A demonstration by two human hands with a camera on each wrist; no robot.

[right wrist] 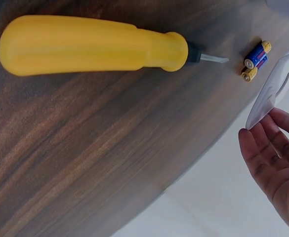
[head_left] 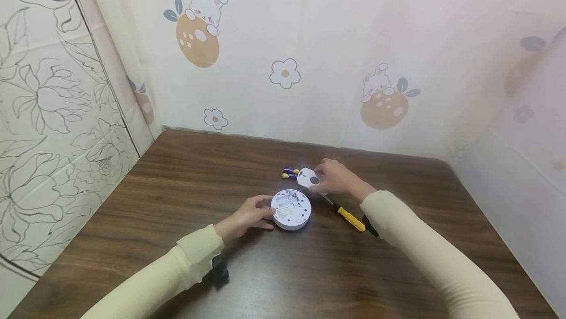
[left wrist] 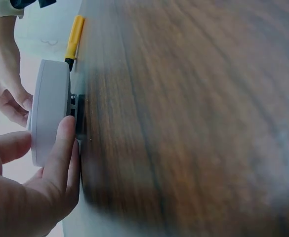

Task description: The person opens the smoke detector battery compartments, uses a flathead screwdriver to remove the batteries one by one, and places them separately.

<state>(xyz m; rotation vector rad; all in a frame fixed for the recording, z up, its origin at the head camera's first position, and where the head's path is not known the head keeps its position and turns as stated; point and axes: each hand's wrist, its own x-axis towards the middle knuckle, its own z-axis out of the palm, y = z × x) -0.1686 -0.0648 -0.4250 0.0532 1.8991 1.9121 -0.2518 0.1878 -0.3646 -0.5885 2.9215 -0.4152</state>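
My left hand (head_left: 246, 217) grips a round white smoke detector (head_left: 292, 215) at its left edge, thumb on the upper face and fingers along the side and underside in the left wrist view. Its open battery bay faces up. Over the table just behind it, my right hand (head_left: 338, 177) pinches a thin white mounting plate (head_left: 305, 177) between thumb and fingers. In the right wrist view the plate (right wrist: 270, 94) is tilted, held by its edges. Two blue-and-yellow batteries (head_left: 289, 173) lie beside the plate.
A yellow-handled screwdriver (head_left: 351, 218) lies on the brown wooden table (head_left: 212, 161), right of the detector and below the right wrist. A printed curtain (head_left: 247, 39) hangs behind the table's far edge. A floral panel (head_left: 53, 112) stands at the left.
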